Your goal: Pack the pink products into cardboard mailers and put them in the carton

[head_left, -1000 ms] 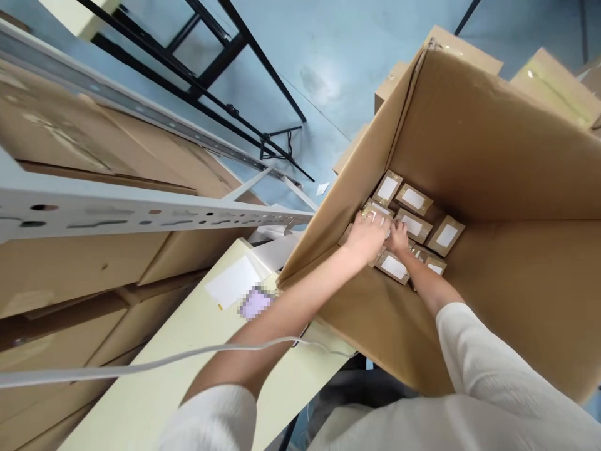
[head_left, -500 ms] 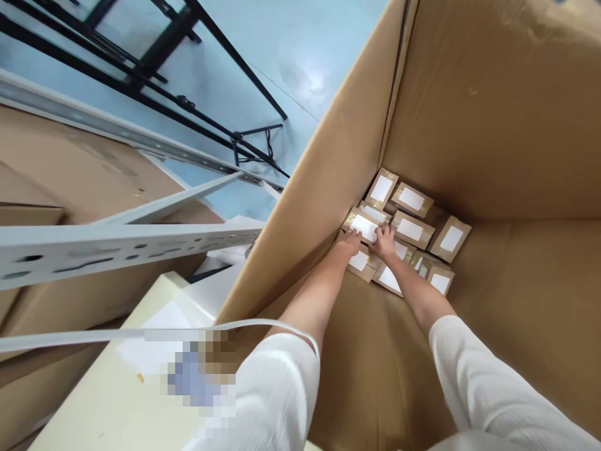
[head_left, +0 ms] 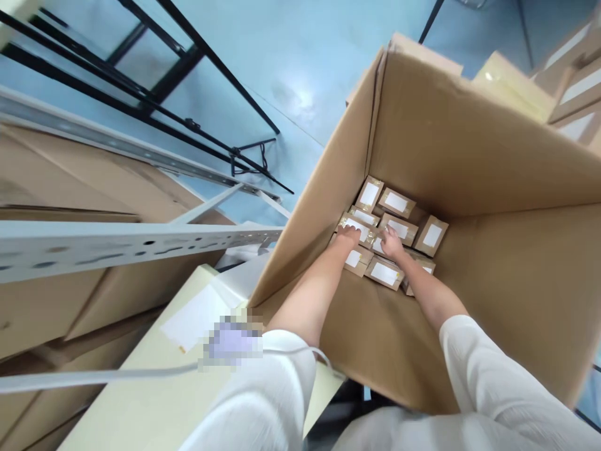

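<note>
Inside a large cardboard box [head_left: 474,138], several small cardboard boxes with white labels lie close together on the bottom at the far left corner. My left hand [head_left: 349,235] rests on one taped small box [head_left: 365,235], fingers laid over its label and not wrapped round it. To the right, my right hand [head_left: 390,243] is over the group, its fingers apart at the near edge of another labelled box [head_left: 399,229]. I see nothing held in it. Nearer to me lie more labelled boxes [head_left: 385,273], partly covered by my right forearm.
A pale metal rack [head_left: 117,241] with brown cartons [head_left: 56,169] stands on the left. Beside the big box is a cream surface [head_left: 136,382] with a paper sheet [head_left: 197,316]. A white cable [head_left: 117,376] crosses my left arm. More cartons [head_left: 577,88] stand behind at right.
My right hand has come off the taped box and shifted right, fingers spread. My left hand stays on that box. The view has moved back, showing more of the large box's rim.
</note>
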Tool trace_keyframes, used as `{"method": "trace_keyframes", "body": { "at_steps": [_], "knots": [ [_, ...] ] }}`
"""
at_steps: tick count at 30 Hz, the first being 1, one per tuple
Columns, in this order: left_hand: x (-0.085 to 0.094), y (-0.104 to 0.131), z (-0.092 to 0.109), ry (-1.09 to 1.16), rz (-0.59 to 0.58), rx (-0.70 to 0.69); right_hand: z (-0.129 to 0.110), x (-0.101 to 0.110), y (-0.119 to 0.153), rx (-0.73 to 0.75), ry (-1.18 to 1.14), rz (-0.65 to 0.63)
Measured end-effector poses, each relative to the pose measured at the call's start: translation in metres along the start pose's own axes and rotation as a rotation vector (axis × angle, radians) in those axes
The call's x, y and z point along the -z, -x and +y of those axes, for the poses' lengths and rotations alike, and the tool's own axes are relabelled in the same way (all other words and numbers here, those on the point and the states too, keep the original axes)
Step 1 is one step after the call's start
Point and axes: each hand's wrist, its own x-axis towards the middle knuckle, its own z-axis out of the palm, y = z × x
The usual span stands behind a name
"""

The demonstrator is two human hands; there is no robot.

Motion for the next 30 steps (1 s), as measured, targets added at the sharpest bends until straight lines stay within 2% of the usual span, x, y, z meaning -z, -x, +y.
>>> {"method": "trace_keyframes", "body": {
  "at_steps": [3, 6, 11, 15, 18, 23, 26, 30],
  "knots": [
    [0.033, 0.035, 0.028, 0.04, 0.01, -0.014, 0.004, 0.042, 0.035, -0.097, 0.011, 0.025],
    [0.057, 0.075, 0.052, 0.034, 0.034, -0.022, 0.003, 0.082, 0.072, -0.147, 0.012, 0.072],
    [0.083, 0.149, 0.079, 0.138, 0.119, -0.032, -0.015, 0.139, 0.14, -0.139, -0.066, 0.163],
    [0.096, 0.216, 0.096, 0.147, 0.205, -0.042, -0.038, 0.171, 0.199, -0.092, -0.18, 0.227],
    [0.096, 0.264, 0.109, 0.15, 0.289, -0.053, -0.055, 0.185, 0.244, -0.044, -0.301, 0.267],
    [0.078, 0.327, 0.13, 0.178, 0.412, -0.059, -0.078, 0.195, 0.305, 0.07, -0.474, 0.303],
    [0.064, 0.353, 0.141, 0.253, 0.536, -0.067, -0.089, 0.206, 0.328, 0.154, -0.491, 0.308],
    [0.043, 0.387, 0.151, 0.32, 0.715, -0.071, -0.108, 0.227, 0.342, 0.328, -0.467, 0.267]
  ]
}}
